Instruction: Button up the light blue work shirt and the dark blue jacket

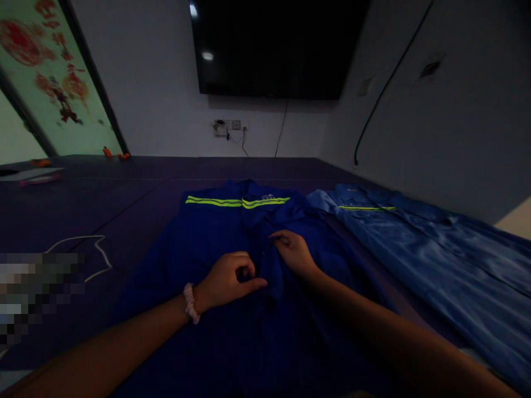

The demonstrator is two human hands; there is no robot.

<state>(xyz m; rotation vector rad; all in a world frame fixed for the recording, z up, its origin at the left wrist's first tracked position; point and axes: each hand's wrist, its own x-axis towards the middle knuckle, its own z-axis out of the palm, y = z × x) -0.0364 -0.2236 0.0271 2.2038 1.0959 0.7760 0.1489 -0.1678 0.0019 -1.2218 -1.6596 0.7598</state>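
A dark blue work jacket (207, 232) with a yellow-green stripe across its chest lies spread out before me, collar away from me. My right hand (293, 251) pinches the raised front edge of the jacket, right of its middle. Close by on the left, my left hand (234, 279) rests at the same front opening. Its fingers are curled and the thumb stretches toward the folded cloth, with a gap between thumb and fingers. A pale scrunchie (191, 303) circles my left wrist. Whether the left thumb presses on the cloth is hard to see in the dim light.
Lighter blue garments (398, 249) lie on the right, one with a yellow stripe. The purple surface (136, 193) reaches the wall. A white cable (102, 249) and a blurred-out patch are at left. A television (277, 50) hangs above wall sockets (232, 126).
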